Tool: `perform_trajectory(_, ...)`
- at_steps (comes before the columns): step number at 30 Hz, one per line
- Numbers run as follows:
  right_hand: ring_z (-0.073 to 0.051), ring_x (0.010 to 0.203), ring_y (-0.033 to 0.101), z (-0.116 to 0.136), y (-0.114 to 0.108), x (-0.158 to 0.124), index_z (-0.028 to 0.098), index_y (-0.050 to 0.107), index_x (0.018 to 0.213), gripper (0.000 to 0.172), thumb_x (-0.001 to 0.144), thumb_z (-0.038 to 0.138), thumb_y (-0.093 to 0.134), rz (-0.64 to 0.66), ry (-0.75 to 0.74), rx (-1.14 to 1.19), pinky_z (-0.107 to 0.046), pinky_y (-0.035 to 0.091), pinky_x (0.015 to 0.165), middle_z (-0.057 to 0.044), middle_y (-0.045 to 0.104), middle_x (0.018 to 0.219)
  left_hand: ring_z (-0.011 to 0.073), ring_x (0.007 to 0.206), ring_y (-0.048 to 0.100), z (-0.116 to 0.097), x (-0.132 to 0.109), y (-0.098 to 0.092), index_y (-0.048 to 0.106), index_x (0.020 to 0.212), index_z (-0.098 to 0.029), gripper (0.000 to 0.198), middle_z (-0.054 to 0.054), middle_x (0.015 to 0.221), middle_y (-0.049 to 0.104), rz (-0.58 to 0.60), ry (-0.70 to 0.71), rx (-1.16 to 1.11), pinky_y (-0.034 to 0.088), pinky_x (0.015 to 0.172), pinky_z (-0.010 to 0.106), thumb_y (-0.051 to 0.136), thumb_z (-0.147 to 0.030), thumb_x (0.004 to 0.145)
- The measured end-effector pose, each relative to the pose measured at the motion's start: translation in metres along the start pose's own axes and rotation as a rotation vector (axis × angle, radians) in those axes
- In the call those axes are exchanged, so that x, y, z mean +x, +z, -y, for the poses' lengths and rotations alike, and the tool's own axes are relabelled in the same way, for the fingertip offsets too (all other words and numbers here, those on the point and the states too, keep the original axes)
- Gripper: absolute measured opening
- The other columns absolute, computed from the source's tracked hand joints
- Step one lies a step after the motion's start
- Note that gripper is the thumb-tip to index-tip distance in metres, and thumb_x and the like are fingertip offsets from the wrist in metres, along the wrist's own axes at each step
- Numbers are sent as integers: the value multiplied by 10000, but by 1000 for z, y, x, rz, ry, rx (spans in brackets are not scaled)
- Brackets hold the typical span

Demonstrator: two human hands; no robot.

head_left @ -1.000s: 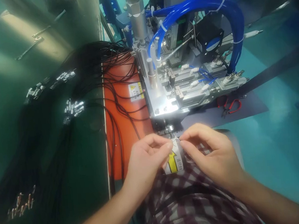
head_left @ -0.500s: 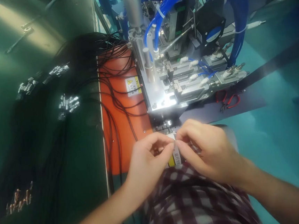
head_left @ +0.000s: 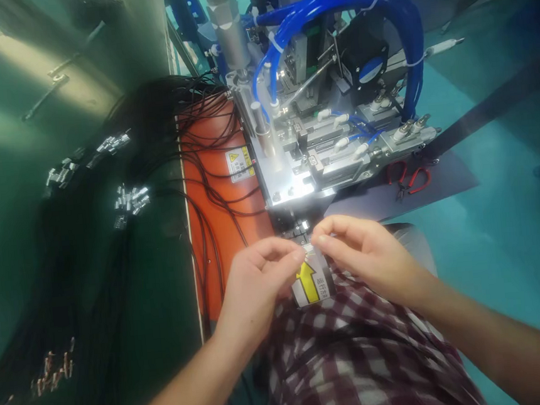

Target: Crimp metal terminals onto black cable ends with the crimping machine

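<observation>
My left hand [head_left: 261,272] is pinched, thumb against index finger, above the yellow arrow label [head_left: 309,284] on the machine's front. Whatever its fingertips hold is too small and blurred to name. Just right of it and slightly higher, my right hand [head_left: 363,245] is also pinched, and any thing in it is hidden or too tiny to tell. A narrow gap separates the two sets of fingertips. Directly beyond them is the small metal feed end [head_left: 303,226] of the machine [head_left: 290,185].
Bundles of black cables [head_left: 148,106] with shiny metal ends [head_left: 131,202] lie on the dark green table [head_left: 173,286] at left, some crossing the orange plate [head_left: 228,231]. Red-handled pliers [head_left: 412,180] rest right of the machine. Blue air hoses [head_left: 319,3] arch above it.
My fingertips have come apart from touching; the right hand has risen slightly, and the left has shifted a little left. More of the yellow arrow label shows. The whole view has shifted slightly.
</observation>
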State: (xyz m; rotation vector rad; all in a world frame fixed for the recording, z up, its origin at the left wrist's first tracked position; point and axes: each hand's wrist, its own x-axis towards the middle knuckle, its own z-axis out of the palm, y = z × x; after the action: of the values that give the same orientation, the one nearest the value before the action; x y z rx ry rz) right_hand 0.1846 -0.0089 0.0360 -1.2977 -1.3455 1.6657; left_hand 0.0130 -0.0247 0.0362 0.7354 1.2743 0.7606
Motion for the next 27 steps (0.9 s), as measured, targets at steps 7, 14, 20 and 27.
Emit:
perform_trajectory(7, -139, 621, 541, -7, 5, -2, 163, 651, 780, 175, 831, 330, 632, -76, 18, 39, -223, 383, 463, -29, 616, 711, 57, 460, 346, -1, -1, 1, 651, 730, -156, 198, -64, 456, 398, -15, -4, -6, 304, 476, 203, 721, -336, 770)
perform_trajectory(14, -40, 422, 241, -8, 2, 4, 150, 598, 727, 245, 811, 363, 687, 149, 140, 352, -191, 163, 392, 96, 377, 479, 50, 448, 335, -4, 0, 0, 640, 693, -152, 180, -69, 447, 395, 29, -6, -50, 299, 483, 206, 729, -297, 751)
perform_trajectory(20, -20, 420, 221, -6, -6, 11, 116, 596, 694, 224, 803, 295, 674, 322, 286, 466, -216, 110, 408, 78, 412, 541, 51, 446, 321, -4, 1, -4, 650, 706, -136, 171, -64, 455, 410, 115, 6, -31, 275, 482, 220, 738, -281, 734)
perform_trajectory(27, -25, 419, 130, -6, -10, 13, 120, 569, 691, 264, 846, 317, 654, 513, 356, 564, -232, 83, 432, 115, 308, 480, 48, 431, 305, -7, 1, -4, 645, 692, -136, 187, -68, 442, 410, 158, 6, -46, 252, 477, 228, 776, -269, 700)
